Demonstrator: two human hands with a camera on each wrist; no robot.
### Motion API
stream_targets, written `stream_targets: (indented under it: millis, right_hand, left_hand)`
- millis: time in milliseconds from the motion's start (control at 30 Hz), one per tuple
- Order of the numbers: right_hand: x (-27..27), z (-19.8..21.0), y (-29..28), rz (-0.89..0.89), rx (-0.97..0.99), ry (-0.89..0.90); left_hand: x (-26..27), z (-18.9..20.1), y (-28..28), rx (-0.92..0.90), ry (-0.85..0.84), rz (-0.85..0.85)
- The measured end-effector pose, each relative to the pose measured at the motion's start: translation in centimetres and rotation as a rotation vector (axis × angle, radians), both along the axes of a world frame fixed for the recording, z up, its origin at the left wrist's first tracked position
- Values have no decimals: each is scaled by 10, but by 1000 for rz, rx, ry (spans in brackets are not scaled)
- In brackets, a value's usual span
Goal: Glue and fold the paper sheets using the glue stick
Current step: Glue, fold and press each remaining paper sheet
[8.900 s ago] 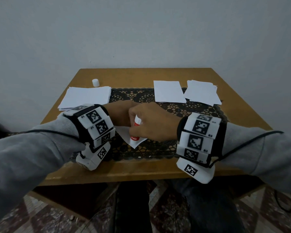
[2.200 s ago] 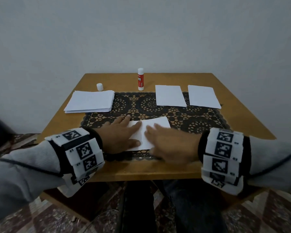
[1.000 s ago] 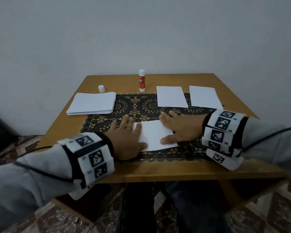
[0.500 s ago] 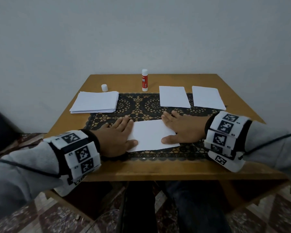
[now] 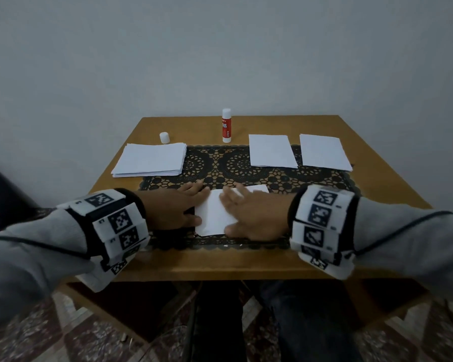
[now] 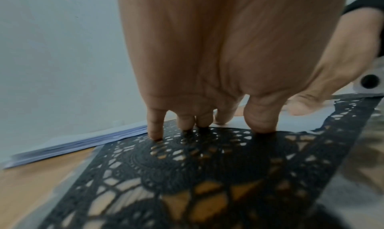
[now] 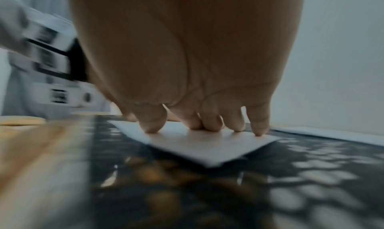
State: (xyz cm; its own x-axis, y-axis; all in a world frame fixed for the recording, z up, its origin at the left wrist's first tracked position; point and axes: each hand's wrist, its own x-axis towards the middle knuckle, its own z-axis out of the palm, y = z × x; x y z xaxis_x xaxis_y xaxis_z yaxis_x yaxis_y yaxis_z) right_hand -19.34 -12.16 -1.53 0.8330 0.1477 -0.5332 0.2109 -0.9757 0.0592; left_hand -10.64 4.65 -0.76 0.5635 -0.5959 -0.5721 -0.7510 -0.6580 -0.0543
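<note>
A folded white sheet (image 5: 213,215) lies on the black lace mat (image 5: 246,168) near the table's front edge. My right hand (image 5: 249,212) lies flat on the sheet (image 7: 199,143), and its straight fingers (image 7: 212,122) press down on the paper. My left hand (image 5: 178,207) lies flat on the mat at the sheet's left edge, and its fingertips (image 6: 187,124) touch the lace. The red and white glue stick (image 5: 226,125) stands upright and uncapped at the back of the table. Its white cap (image 5: 164,137) sits to the left of it.
A stack of white sheets (image 5: 151,160) lies at the back left. Two separate folded sheets (image 5: 271,150) (image 5: 323,152) lie at the back right. The wooden table (image 5: 220,265) backs onto a pale wall, with legs and a tiled floor below its front edge.
My right hand has slid leftward across the sheet, from its right end to its middle. My left hand stays flat at the left edge. The glue stick stands where it was.
</note>
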Motion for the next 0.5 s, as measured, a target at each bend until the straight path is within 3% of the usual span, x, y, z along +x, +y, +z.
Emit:
stream_targets:
  millis: [100, 300, 500]
  right_hand:
    - [-14, -3, -4, 66, 29, 27]
    - [-2, 5, -33, -144, 42, 38]
    - [-19, 1, -31, -87, 66, 68]
  left_hand:
    - [0, -3, 1, -9, -10, -12]
    - [2, -6, 1, -40, -1, -12]
    - [3, -9, 1, -90, -18, 8]
